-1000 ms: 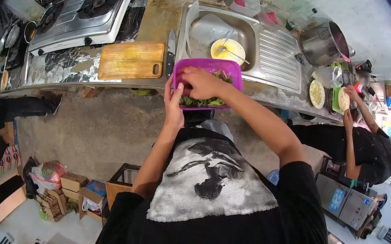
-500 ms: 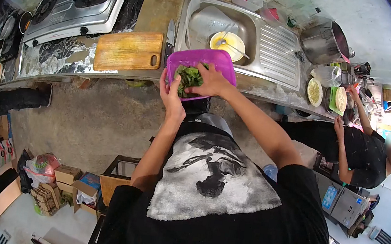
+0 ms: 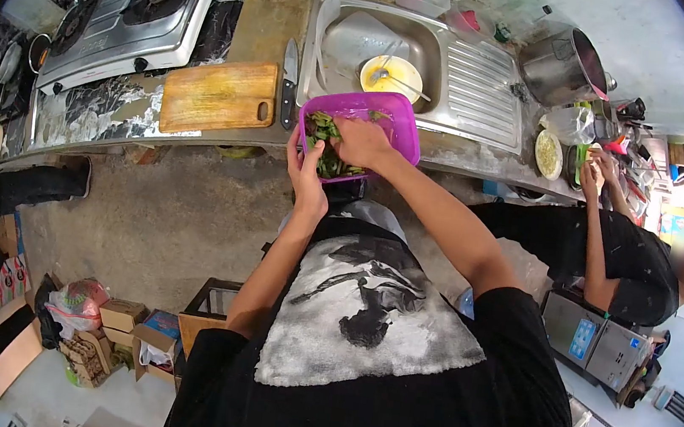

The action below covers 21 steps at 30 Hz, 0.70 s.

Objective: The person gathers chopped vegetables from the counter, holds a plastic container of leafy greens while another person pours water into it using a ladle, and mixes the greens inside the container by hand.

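Note:
A purple plastic tub is held tilted in front of the sink, over the counter's front edge. My left hand grips its left side, the thumb lying over the rim. Chopped green leaves fill the left and front part of the tub. Inside it, my right hand is closed among the leaves, its fingertips hidden by the hand and the greens. Some leaf bits cling to the tub's far inner wall.
Left of the tub lie a knife and a wooden cutting board, then a gas stove. The steel sink holds a yellow-stained bowl with a spoon. A plate and large pot stand right, near another person.
My right hand's fingers have gone from spread to closed in the leaves. The tub has shifted slightly right in view. The person on the right has brought both hands together.

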Available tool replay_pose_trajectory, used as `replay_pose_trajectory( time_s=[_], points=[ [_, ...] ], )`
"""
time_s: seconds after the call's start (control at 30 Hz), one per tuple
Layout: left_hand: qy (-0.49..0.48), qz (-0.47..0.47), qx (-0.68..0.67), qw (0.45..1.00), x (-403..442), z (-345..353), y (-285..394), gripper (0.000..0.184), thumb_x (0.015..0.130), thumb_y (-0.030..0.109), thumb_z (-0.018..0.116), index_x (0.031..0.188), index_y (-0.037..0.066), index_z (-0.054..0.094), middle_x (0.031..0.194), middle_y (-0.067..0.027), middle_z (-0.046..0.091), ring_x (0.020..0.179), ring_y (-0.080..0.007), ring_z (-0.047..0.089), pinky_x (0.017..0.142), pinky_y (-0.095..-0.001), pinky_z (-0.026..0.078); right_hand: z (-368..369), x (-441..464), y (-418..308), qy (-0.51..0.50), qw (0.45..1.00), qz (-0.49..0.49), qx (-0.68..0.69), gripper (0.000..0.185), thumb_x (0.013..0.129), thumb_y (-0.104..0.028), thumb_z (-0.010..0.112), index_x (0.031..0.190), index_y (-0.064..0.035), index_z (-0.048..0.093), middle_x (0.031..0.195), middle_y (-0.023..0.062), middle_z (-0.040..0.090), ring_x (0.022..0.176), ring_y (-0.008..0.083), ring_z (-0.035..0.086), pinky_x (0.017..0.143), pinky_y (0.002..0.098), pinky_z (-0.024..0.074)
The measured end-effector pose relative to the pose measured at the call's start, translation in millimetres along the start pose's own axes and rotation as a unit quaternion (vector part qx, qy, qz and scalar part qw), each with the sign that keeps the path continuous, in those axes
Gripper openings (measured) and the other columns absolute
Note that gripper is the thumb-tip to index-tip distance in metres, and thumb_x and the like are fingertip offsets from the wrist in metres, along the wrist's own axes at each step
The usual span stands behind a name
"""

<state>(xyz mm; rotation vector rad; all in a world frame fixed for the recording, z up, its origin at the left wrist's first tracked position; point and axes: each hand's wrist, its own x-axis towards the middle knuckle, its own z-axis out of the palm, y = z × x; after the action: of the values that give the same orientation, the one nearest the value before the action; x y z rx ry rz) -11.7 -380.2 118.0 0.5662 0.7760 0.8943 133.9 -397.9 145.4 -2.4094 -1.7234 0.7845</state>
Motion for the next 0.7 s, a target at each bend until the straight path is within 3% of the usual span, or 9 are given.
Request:
replay_pose_trajectory(
  time_s=[0.13, 0.17, 0.23, 0.27, 0.33, 0.47, 0.5, 0.57, 0.7],
  points=[
    [-0.011, 0.004, -0.038, 0.999, 2.3, 0.9, 6.5, 0.062, 0.090, 0.018, 0.069, 0.144, 0.005, 0.042, 0.138, -0.0093, 0.050, 0.125, -0.0200, 0.048, 0.106, -0.0344, 0.037, -18.3, -15.0, -9.0, 0.126, 0.984, -0.126, 0.017, 0.062, 0.085, -0.037, 0.070, 0.136, -0.0098, 0.048, 0.132, 0.0248, 0.047, 0.121, 0.0476, 0.052, 0.096, 0.0515, 0.0487],
    [-0.009, 0.013, -0.006, 1.000, 0.3, 5.1, 10.3, 0.062, 0.090, 0.018, 0.069, 0.144, 0.005, 0.042, 0.139, -0.0094, 0.050, 0.126, -0.0200, 0.048, 0.106, -0.0343, 0.037, -16.1, -14.4, -7.2, 0.125, 0.984, -0.124, 0.017, 0.062, 0.085, -0.037, 0.070, 0.136, -0.0098, 0.048, 0.132, 0.0248, 0.047, 0.121, 0.0476, 0.052, 0.096, 0.0515, 0.0487],
    [-0.013, 0.001, 0.020, 1.000, -0.3, 7.6, 12.7, 0.063, 0.090, 0.018, 0.069, 0.145, 0.005, 0.041, 0.139, -0.0092, 0.050, 0.124, -0.0190, 0.049, 0.104, -0.0337, 0.038, -15.2, -6.2, -5.7, 0.095, 0.958, -0.265, -0.047, 0.069, 0.086, -0.033, 0.070, 0.145, -0.0134, 0.040, 0.135, 0.0250, 0.044, 0.113, 0.0512, 0.055, 0.095, 0.0533, 0.0488],
    [-0.011, 0.001, 0.019, 1.000, 0.6, 6.0, 10.2, 0.063, 0.090, 0.018, 0.069, 0.145, 0.005, 0.041, 0.139, -0.0092, 0.050, 0.124, -0.0190, 0.049, 0.104, -0.0337, 0.038, -15.2, -4.1, -7.0, 0.093, 0.958, -0.266, -0.047, 0.069, 0.086, -0.033, 0.070, 0.145, -0.0134, 0.040, 0.135, 0.0250, 0.044, 0.113, 0.0512, 0.055, 0.095, 0.0533, 0.0488],
    [-0.017, -0.006, -0.002, 1.000, 3.0, 3.9, 8.1, 0.064, 0.089, 0.018, 0.068, 0.146, 0.006, 0.041, 0.138, -0.0091, 0.050, 0.123, -0.0187, 0.050, 0.102, -0.0339, 0.039, -12.0, -1.2, -11.2, -0.027, 0.982, -0.188, 0.001, 0.064, 0.087, -0.025, 0.069, 0.144, -0.0152, 0.041, 0.129, 0.0250, 0.051, 0.107, 0.0484, 0.060, 0.093, 0.0535, 0.0500],
    [-0.034, -0.053, -0.044, 0.997, -2.5, 2.4, 12.4, 0.061, 0.089, 0.016, 0.066, 0.145, 0.007, 0.042, 0.135, -0.0090, 0.054, 0.124, -0.0196, 0.050, 0.105, -0.0356, 0.037, -9.3, -0.6, -11.4, -0.041, 0.978, -0.205, 0.020, 0.058, 0.088, -0.022, 0.068, 0.141, -0.0150, 0.046, 0.119, 0.0232, 0.059, 0.101, 0.0447, 0.064, 0.091, 0.0529, 0.0513],
    [-0.029, -0.018, -0.009, 0.999, -0.6, 1.4, 6.4, 0.044, 0.092, 0.018, 0.061, 0.133, 0.010, 0.049, 0.122, -0.0045, 0.057, 0.118, -0.0188, 0.052, 0.101, -0.0376, 0.043, -12.6, -1.5, -10.4, -0.053, 0.977, -0.204, -0.035, 0.051, 0.089, -0.023, 0.067, 0.136, -0.0123, 0.050, 0.115, 0.0224, 0.062, 0.102, 0.0431, 0.064, 0.090, 0.0527, 0.0516],
    [-0.030, -0.021, -0.016, 0.999, -4.6, 6.0, 10.5, 0.044, 0.092, 0.018, 0.061, 0.133, 0.009, 0.049, 0.122, -0.0047, 0.057, 0.118, -0.0188, 0.053, 0.101, -0.0376, 0.043, -12.7, 5.5, -6.0, -0.073, 0.967, -0.213, -0.116, 0.031, 0.091, -0.025, 0.063, 0.115, -0.0062, 0.063, 0.114, 0.0188, 0.065, 0.100, 0.0413, 0.065, 0.087, 0.0517, 0.0523],
    [-0.042, -0.006, 0.016, 0.999, 1.1, -4.2, 2.8, 0.048, 0.091, 0.017, 0.061, 0.136, 0.008, 0.048, 0.123, -0.0059, 0.056, 0.116, -0.0195, 0.054, 0.101, -0.0361, 0.044, -24.4, 2.7, -6.5, -0.091, 0.964, -0.192, -0.158, 0.029, 0.092, -0.031, 0.060, 0.104, -0.0052, 0.067, 0.112, 0.0179, 0.066, 0.104, 0.0387, 0.064, 0.088, 0.0495, 0.0517]
  ],
)
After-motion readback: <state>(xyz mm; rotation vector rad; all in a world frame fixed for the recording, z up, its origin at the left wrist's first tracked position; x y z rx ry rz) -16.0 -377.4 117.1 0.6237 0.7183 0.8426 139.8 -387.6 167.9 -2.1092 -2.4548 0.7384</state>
